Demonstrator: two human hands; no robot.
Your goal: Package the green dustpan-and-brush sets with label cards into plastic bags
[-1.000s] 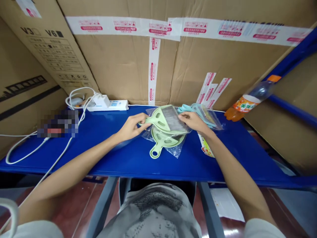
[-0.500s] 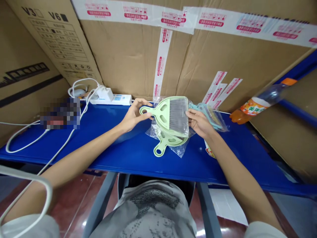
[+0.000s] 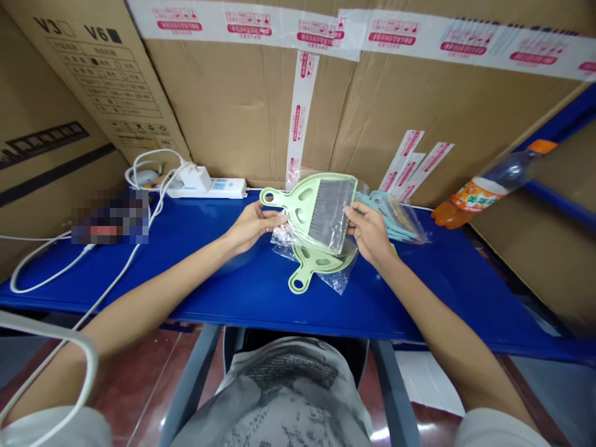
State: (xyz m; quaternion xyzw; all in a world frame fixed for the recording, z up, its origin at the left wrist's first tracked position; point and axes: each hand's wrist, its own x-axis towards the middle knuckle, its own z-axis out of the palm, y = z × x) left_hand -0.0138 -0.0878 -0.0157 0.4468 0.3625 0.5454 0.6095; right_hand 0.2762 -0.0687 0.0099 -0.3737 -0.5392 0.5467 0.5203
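Between my hands is a light green dustpan and brush set [image 3: 305,210] in a clear plastic bag, its grey bristles facing up. My left hand [image 3: 254,226] pinches the bag's edge just below the handle, thumb and fingers closed. My right hand [image 3: 370,231] grips the wide bristle end at the right. Under it, a second green dustpan and brush set [image 3: 321,264] lies bagged on the blue table [image 3: 223,273], handle toward the lower left. Beyond my right hand lie light blue dustpan and brush sets [image 3: 388,214] in plastic, partly hidden.
A white power strip [image 3: 228,187] with a plug and cables stands at the back left. White cable [image 3: 112,292] runs across the left side. An orange drink bottle [image 3: 484,192] leans at the right. Cardboard boxes [image 3: 242,105] wall off the back and sides.
The held green set has turned slightly, its bristle end tilting down to the right. My left hand has slid from the handle to below it, onto the bag's edge.
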